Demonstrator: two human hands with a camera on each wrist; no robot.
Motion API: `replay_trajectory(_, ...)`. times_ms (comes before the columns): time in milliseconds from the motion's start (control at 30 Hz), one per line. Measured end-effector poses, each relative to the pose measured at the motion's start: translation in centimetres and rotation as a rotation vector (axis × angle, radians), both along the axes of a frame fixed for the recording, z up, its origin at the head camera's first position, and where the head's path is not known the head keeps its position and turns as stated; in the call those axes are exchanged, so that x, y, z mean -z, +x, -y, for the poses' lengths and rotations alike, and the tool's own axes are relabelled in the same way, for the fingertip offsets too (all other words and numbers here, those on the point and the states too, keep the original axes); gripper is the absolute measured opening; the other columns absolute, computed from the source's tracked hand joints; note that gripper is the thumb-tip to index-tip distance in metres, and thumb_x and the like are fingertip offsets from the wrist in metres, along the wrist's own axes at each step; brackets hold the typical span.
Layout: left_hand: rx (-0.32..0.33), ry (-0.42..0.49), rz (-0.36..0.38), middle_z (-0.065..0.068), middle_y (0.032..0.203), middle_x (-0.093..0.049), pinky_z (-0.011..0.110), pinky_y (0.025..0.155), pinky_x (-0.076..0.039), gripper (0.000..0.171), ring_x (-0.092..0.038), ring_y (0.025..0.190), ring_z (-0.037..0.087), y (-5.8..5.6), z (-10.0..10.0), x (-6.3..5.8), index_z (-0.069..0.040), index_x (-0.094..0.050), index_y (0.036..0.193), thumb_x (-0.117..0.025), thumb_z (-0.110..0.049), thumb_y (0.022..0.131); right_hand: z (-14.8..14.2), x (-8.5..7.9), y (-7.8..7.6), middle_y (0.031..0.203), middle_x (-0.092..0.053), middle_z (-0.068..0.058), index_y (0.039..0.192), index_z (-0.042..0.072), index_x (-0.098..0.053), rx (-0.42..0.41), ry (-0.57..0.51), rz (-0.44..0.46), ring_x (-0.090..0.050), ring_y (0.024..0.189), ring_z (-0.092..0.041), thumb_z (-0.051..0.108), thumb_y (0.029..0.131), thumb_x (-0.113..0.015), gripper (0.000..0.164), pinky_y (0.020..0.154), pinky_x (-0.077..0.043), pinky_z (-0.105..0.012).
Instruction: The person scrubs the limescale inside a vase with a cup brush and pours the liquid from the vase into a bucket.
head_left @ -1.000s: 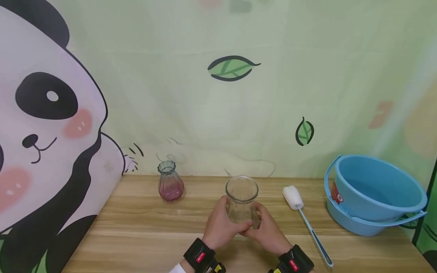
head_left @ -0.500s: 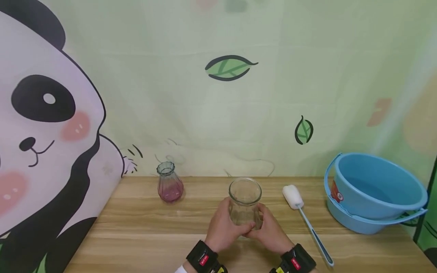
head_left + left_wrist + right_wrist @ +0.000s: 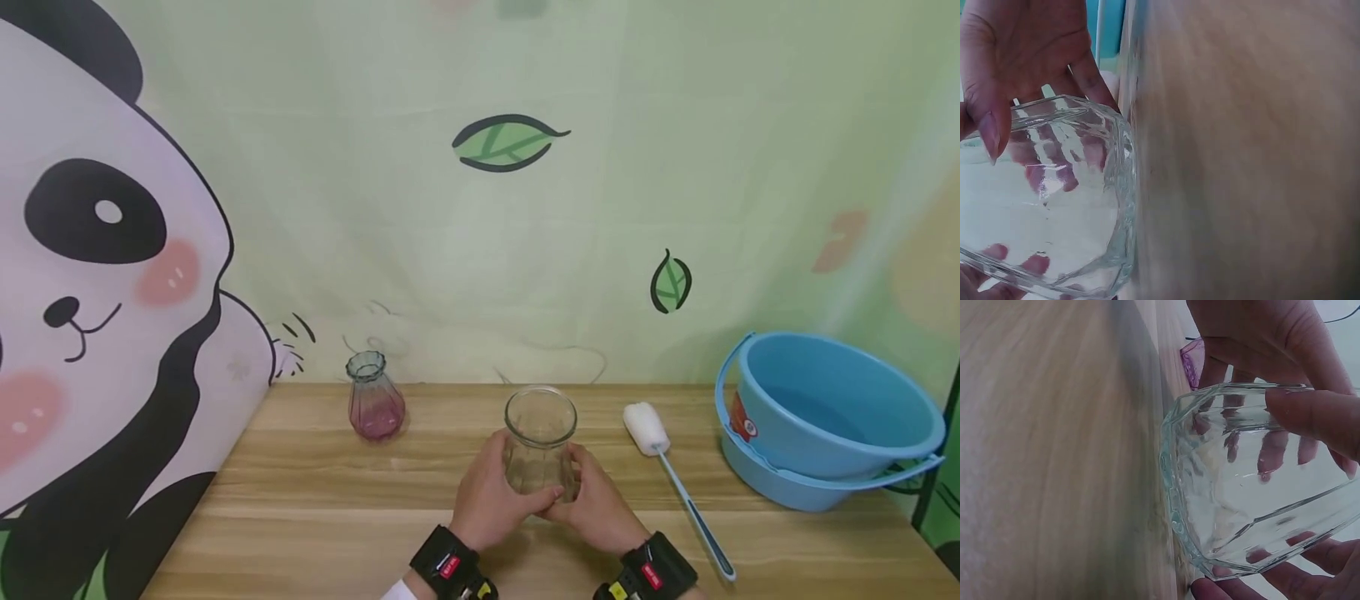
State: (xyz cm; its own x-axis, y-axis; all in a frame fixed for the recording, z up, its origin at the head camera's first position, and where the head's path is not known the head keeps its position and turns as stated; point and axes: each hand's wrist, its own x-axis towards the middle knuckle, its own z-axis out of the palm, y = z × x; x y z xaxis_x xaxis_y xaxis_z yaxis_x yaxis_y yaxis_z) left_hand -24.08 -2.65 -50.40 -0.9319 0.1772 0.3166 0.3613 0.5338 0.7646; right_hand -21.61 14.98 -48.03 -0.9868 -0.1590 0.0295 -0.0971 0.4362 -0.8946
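An upright clear glass vase (image 3: 540,417) with a wide round rim and a faceted body is held between both my hands. My left hand (image 3: 491,500) curls round its left side, and my right hand (image 3: 596,504) grips the right side, the thumbs meeting at the front. Through the glass in the left wrist view, fingers (image 3: 1054,169) show curved round the far side. The vase's thick base (image 3: 1175,506) is at the tabletop in the right wrist view; whether it touches, I cannot tell. The vase looks empty.
A purple-tinted glass vase (image 3: 377,400) stands at the back left. To the right lies a sponge bottle brush (image 3: 647,429) with a blue handle. Beyond it a blue bucket (image 3: 840,400) stands near the right edge. A printed cloth (image 3: 405,208) hangs behind the wooden table (image 3: 300,517).
Both hands and the clear vase have moved slightly to the right, mostly in the first half second. The grip looks the same. The head view has shifted a little.
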Motion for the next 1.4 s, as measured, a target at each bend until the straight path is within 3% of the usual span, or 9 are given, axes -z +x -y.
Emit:
replay_trajectory(133, 0.018, 0.04, 0.018, -0.002, 0.133, -0.049, 0.052, 0.093, -0.042, 0.099, -0.043, 0.117, 0.017, -0.1, 0.0, 0.3, -0.016, -0.039, 0.141, -0.076, -0.069, 0.065, -0.1, 0.1, -0.1, 0.144, -0.037, -0.026, 0.145, 0.0, -0.029, 0.009, 0.038, 0.003, -0.042, 0.122, -0.038, 0.035, 0.068, -0.087, 0.103, 0.093, -0.045, -0.058)
replay_trajectory(200, 0.023, 0.064, 0.024, -0.001, 0.135, -0.047, 0.054, 0.095, -0.04, 0.1, -0.039, 0.12, 0.019, -0.2, -0.1, 0.6, -0.016, -0.039, 0.141, -0.076, -0.069, 0.065, -0.3, 1.2, -0.6, 0.144, -0.037, -0.023, 0.145, 0.003, -0.029, 0.016, 0.053, 0.004, -0.043, 0.122, -0.035, 0.041, 0.067, -0.087, 0.105, 0.094, -0.045, -0.057)
replay_trajectory(400, 0.027, 0.113, 0.056, -0.003, 0.139, -0.042, 0.055, 0.099, -0.036, 0.1, -0.032, 0.125, 0.018, -0.4, -0.2, 1.6, -0.022, -0.035, 0.142, -0.076, -0.069, 0.064, -0.4, 1.6, -0.7, 0.141, -0.041, -0.025, 0.144, 0.002, -0.03, 0.008, 0.03, -0.02, -0.047, 0.118, -0.034, 0.039, 0.067, -0.088, 0.103, 0.09, -0.049, -0.052)
replay_trajectory(867, 0.081, 0.3, 0.168, 0.0, 0.144, -0.032, 0.063, 0.103, -0.029, 0.098, -0.03, 0.128, 0.019, -0.3, -0.4, 2.6, -0.035, -0.027, 0.146, -0.083, -0.054, 0.068, -0.7, 2.1, -1.0, 0.143, -0.039, -0.022, 0.146, 0.008, -0.029, 0.001, 0.037, -0.005, -0.046, 0.119, -0.033, 0.045, 0.066, -0.087, 0.105, 0.092, -0.047, -0.053)
replay_trajectory(1133, 0.11, 0.334, 0.17, 0.0, 0.146, -0.031, 0.062, 0.104, -0.029, 0.099, -0.03, 0.129, 0.02, -0.4, -0.1, 2.7, -0.036, -0.024, 0.148, -0.085, -0.045, 0.07, -0.8, 1.7, -1.2, 0.141, -0.042, -0.019, 0.145, 0.012, -0.03, -0.021, 0.043, -0.005, -0.052, 0.112, -0.028, 0.046, 0.065, -0.087, 0.104, 0.091, -0.048, -0.051)
replay_trajectory(1400, 0.138, 0.319, 0.23, 0.0, 0.15, -0.028, 0.061, 0.107, -0.024, 0.098, -0.026, 0.132, 0.017, 0.1, 0.1, 2.8, -0.037, -0.026, 0.148, -0.084, -0.05, 0.069, -1.5, 1.6, -0.6, 0.138, -0.044, -0.018, 0.141, 0.014, -0.035, -0.038, 0.024, 0.006, -0.054, 0.109, -0.03, 0.042, 0.066, -0.088, 0.095, 0.085, -0.052, -0.046)
